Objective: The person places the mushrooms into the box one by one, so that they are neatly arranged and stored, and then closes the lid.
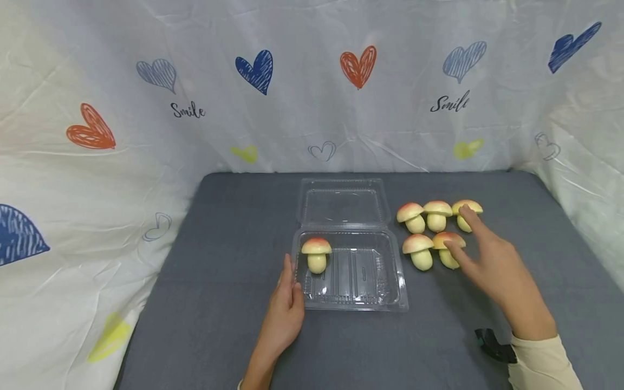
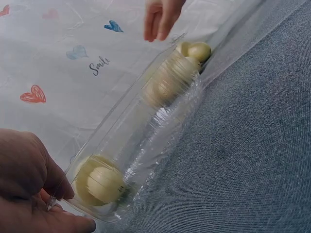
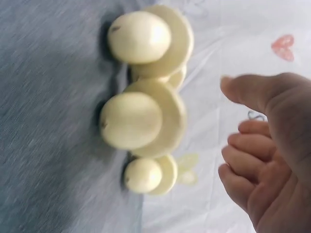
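Observation:
A clear plastic clamshell box (image 1: 358, 276) lies with its lid (image 1: 343, 206) folded back. Inside, at the left end, is one toy mushroom (image 1: 317, 255) with a red-yellow cap and cream stem. My left hand (image 1: 283, 314) pinches the box's left rim between thumb and fingers, as the left wrist view shows. To the right of the box several more toy mushrooms (image 1: 417, 252) lie in two rows. Over the right end of these rows hovers my right hand (image 1: 502, 271), thumb and fingers apart and holding nothing. The right wrist view shows a gap between it and the nearest mushroom (image 3: 131, 120).
A dark grey cloth (image 1: 219, 271) covers the table. Behind and at the sides hangs a white curtain (image 1: 292, 119) printed with hearts and the word Smile. A black strap piece (image 1: 494, 346) sticks out beside the right sleeve (image 1: 543, 363).

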Demonstrator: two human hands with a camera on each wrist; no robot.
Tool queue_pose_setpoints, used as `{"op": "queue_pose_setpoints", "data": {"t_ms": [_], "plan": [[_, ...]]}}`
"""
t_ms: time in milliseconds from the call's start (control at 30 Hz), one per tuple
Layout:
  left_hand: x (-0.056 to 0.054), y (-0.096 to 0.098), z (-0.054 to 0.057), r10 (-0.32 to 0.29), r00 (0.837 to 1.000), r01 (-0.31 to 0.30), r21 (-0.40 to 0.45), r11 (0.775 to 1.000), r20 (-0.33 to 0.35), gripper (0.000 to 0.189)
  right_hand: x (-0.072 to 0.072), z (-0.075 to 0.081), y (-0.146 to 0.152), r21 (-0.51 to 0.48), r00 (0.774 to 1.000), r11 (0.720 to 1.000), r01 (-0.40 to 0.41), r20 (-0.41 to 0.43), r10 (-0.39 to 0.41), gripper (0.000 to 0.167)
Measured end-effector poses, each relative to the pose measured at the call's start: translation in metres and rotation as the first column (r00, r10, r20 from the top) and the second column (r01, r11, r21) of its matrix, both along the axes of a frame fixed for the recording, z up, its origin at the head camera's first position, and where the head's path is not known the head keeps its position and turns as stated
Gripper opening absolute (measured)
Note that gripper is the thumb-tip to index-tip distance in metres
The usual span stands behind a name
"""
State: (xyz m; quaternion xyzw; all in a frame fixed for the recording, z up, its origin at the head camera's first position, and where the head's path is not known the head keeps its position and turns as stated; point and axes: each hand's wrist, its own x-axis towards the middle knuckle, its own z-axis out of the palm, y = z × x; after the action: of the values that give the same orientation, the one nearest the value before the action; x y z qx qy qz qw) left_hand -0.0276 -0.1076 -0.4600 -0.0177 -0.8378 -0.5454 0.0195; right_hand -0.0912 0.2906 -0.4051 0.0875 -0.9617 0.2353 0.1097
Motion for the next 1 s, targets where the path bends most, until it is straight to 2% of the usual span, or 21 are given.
{"op": "queue_pose_setpoints", "data": {"t_ms": [300,500,1000], "plan": [[-0.001,-0.001,0.000,-0.004,1.000,0.004,0.002,1.000,-0.002,0.068,0.001,-0.021,0.013,0.046,0.994,0.994,-0.099,0.045,0.097,0.094],[0.000,-0.001,0.001,0.002,1.000,-0.002,-0.008,1.000,-0.004,0.069,0.000,-0.029,0.013,0.041,0.990,0.989,-0.141,-0.012,0.142,0.095],[0.001,0.000,0.002,0.001,1.000,-0.001,-0.006,1.000,0.000,0.069,-0.002,-0.040,0.015,0.063,0.989,0.988,-0.142,-0.025,0.144,0.093]]}}
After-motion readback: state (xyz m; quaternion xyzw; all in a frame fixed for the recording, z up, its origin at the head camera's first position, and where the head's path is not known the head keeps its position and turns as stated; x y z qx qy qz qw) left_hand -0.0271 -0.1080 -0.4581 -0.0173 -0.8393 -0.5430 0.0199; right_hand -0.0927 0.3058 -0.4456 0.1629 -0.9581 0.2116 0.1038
